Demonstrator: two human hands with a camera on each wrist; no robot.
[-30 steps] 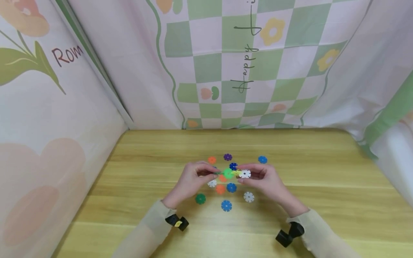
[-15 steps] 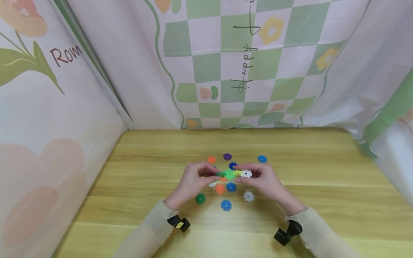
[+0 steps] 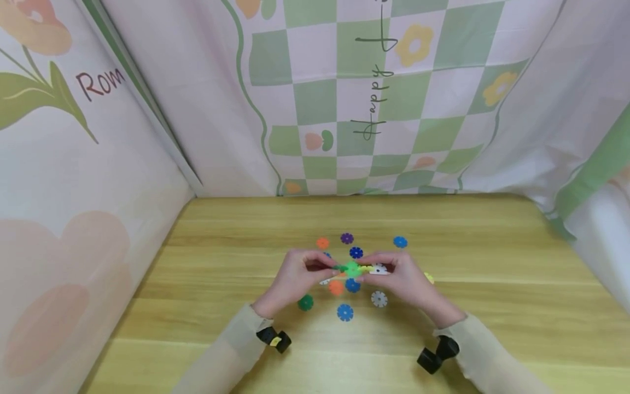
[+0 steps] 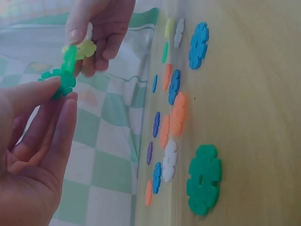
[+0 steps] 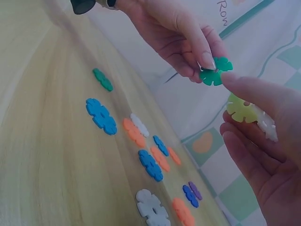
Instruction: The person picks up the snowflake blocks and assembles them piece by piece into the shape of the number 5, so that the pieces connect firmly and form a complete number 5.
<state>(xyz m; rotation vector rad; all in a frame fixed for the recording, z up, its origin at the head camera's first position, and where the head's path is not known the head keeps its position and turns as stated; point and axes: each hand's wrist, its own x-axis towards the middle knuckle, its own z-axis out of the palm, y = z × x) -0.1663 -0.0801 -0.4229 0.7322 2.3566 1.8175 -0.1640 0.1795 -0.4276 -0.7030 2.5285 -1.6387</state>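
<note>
Above the table, my left hand (image 3: pixel 303 275) pinches a dark green snowflake disc (image 4: pixel 59 83) between thumb and fingers. That disc meets a light green disc (image 3: pixel 352 268), seen edge-on in the left wrist view. A yellow disc (image 5: pixel 242 108) and a white disc (image 5: pixel 267 126) continue the chain toward my right palm. My right hand (image 3: pixel 406 278) grips this chain, its thumb against the light green disc in the left wrist view. The fingertips of both hands are close together, and the right thumb partly covers the joints in the right wrist view.
Flat on the wooden table (image 3: pixel 206 328) below lie several loose snowflake discs, among them a green one (image 3: pixel 306 302), a blue one (image 3: pixel 345 312), a white one (image 3: pixel 379 299) and a purple one (image 3: pixel 346 238). A checked cloth (image 3: pixel 359 98) hangs behind the table.
Both hands have drawn slightly closer together, the right one shifting left along the chain. The light green disc has moved slightly right and nearer. A yellow disc beside the right wrist has come into sight.
</note>
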